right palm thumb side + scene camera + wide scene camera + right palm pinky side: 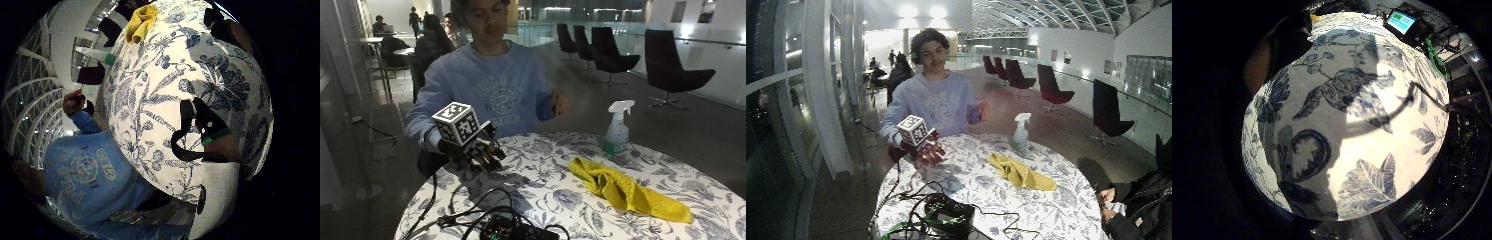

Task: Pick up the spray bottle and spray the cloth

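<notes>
Bottle (617,129) stands upright at centre right, beside the yellow cloth (626,190) on the bench (539,195); right hand (474,150) hovers centre left, fingers relaxed, grasping nothing, likely poised to reach.

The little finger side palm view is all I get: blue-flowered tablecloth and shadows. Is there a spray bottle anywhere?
Observer: Yes, the spray bottle stands upright on the table, untouched.
Operator: And a cloth?
Observer: A yellow cloth lies crumpled beside the bottle, nearer the table's middle.
Operator: Where's the gloved hand?
Observer: The right hand hovers over the table's edge in front of the person, apart from both, fingers relaxed, holding nothing.
</notes>
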